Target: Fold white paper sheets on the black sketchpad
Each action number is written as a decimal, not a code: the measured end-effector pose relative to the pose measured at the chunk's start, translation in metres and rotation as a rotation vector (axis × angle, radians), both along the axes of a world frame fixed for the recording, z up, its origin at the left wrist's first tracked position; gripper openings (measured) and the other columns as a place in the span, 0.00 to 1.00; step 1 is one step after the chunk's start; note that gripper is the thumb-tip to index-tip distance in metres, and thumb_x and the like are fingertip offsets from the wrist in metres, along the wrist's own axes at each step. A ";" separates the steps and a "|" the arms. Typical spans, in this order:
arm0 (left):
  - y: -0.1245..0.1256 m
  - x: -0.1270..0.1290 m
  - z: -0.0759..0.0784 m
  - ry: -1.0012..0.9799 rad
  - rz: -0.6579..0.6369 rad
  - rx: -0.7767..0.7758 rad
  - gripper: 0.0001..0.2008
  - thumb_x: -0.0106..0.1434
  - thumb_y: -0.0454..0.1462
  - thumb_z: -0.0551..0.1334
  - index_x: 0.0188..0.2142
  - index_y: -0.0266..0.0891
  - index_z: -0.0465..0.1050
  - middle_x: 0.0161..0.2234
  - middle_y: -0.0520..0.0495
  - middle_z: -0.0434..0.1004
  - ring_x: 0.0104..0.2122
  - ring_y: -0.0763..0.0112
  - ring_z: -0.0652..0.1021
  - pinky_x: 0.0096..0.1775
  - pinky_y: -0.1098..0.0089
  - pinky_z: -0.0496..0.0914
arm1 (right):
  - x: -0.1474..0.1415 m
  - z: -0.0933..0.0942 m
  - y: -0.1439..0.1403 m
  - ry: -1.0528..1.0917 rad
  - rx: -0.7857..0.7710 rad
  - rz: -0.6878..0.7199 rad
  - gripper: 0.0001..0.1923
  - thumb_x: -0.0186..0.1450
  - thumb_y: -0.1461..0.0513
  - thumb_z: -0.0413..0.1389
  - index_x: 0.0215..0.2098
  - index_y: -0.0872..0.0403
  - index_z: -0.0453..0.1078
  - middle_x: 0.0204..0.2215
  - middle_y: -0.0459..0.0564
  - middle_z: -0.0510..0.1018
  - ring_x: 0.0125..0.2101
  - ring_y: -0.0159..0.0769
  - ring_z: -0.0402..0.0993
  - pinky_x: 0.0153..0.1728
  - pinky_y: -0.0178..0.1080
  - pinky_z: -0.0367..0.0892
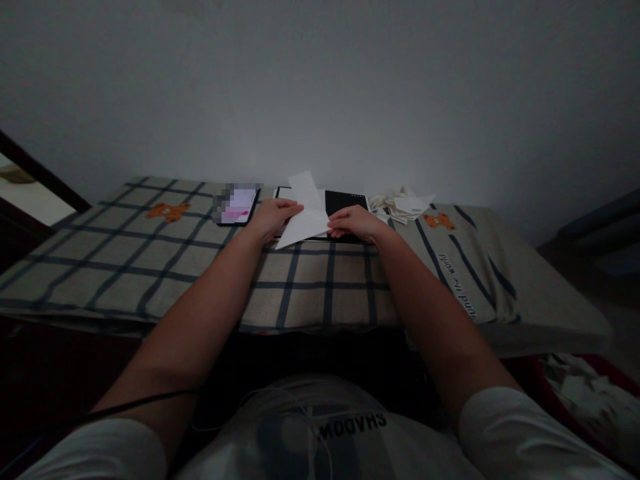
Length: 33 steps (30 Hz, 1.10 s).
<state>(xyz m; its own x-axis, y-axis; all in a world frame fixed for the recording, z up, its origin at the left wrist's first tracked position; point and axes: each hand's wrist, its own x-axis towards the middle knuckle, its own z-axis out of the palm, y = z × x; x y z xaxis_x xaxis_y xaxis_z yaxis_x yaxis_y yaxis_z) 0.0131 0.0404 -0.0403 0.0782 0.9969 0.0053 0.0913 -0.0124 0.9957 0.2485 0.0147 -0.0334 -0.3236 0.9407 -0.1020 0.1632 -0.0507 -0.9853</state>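
A folded sheet of white paper (311, 212) is between my two hands, one part standing up toward the wall and another slanting down to the front left. My left hand (273, 217) pinches its left edge between thumb and fingers. On the other side, my right hand (353, 223) has its fingers closed on the paper's lower right corner. Beneath lies a flat black board (345, 200), with a white area showing at its left; the paper and my hands cover much of it.
Left of the board lies a tablet (240, 205) with a lit screen. A heap of white paper pieces (400, 203) is at the right. All rest on a checked cloth (300, 287) against a wall (320, 87). A red container (595, 363) with white pieces stands low at right.
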 end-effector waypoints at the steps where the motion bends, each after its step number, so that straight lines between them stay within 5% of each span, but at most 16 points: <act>1: 0.000 0.000 0.000 0.007 -0.002 -0.004 0.14 0.51 0.41 0.73 0.35 0.36 0.78 0.29 0.48 0.79 0.26 0.72 0.74 0.29 0.72 0.66 | -0.001 0.000 0.000 -0.006 0.023 -0.007 0.04 0.62 0.68 0.63 0.30 0.57 0.78 0.23 0.49 0.81 0.23 0.28 0.74 0.28 0.31 0.72; 7: -0.003 0.001 -0.001 0.065 -0.047 -0.038 0.14 0.50 0.40 0.74 0.35 0.36 0.78 0.30 0.46 0.80 0.26 0.72 0.75 0.28 0.72 0.66 | -0.007 -0.003 0.002 -0.020 0.168 -0.079 0.04 0.63 0.66 0.62 0.29 0.56 0.77 0.20 0.43 0.76 0.22 0.26 0.68 0.26 0.31 0.65; 16: -0.005 0.005 0.001 0.047 -0.065 0.054 0.09 0.55 0.41 0.71 0.31 0.36 0.79 0.29 0.48 0.78 0.25 0.76 0.72 0.28 0.74 0.63 | -0.008 -0.003 0.000 -0.027 0.114 -0.046 0.06 0.62 0.68 0.63 0.27 0.57 0.75 0.19 0.43 0.74 0.21 0.26 0.67 0.26 0.31 0.65; 23: -0.019 0.009 0.009 0.122 -0.097 0.010 0.07 0.57 0.37 0.70 0.28 0.36 0.76 0.19 0.53 0.68 0.19 0.78 0.64 0.23 0.74 0.55 | -0.011 -0.003 0.002 0.080 0.126 -0.095 0.05 0.64 0.66 0.61 0.29 0.56 0.75 0.22 0.44 0.76 0.24 0.27 0.71 0.30 0.31 0.68; 33: -0.022 0.010 0.010 0.144 -0.075 0.007 0.07 0.55 0.38 0.72 0.30 0.37 0.78 0.20 0.53 0.70 0.19 0.77 0.65 0.24 0.73 0.57 | -0.013 -0.006 0.003 0.132 0.085 -0.102 0.06 0.65 0.66 0.62 0.29 0.55 0.74 0.23 0.44 0.76 0.25 0.27 0.71 0.31 0.31 0.70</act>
